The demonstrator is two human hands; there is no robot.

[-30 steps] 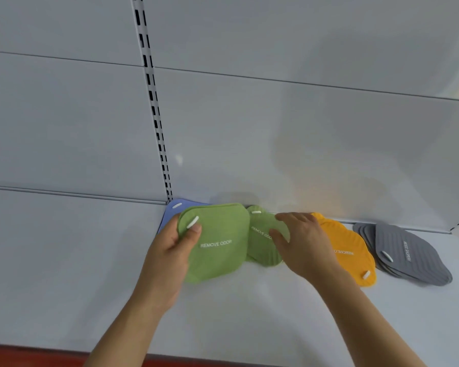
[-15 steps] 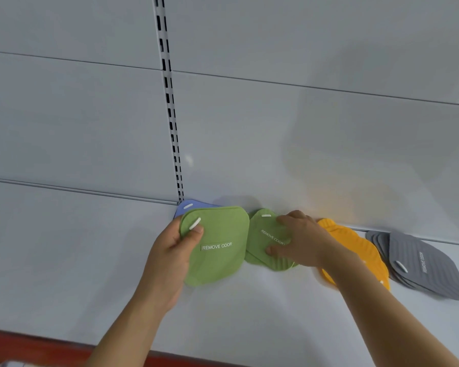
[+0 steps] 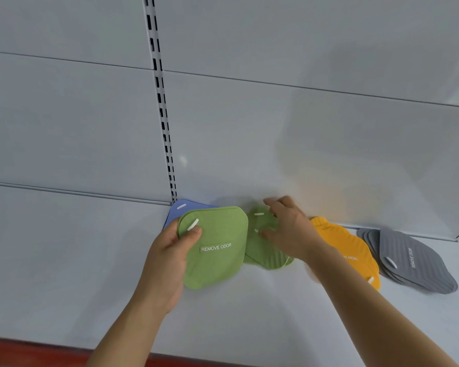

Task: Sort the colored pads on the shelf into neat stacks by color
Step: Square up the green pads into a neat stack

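left hand (image 3: 167,263) pinching the corner of a flat green square pad marked "remove odor" (image 3: 215,247), thumb on top; held just left of the green pile (image 3: 265,250). right hand (image 3: 289,231) resting with fingers spread and relaxed on that pile, steadying it. best to square the pile's edges first, then lay the held pad on it with corners matched. soft ribbed silicone, likely floppy. beyond the pile: yellow pads (image 3: 347,250), then grey pads (image 3: 411,260); blue pad (image 3: 178,210) behind the held one, all on the white shelf (image 3: 64,260).
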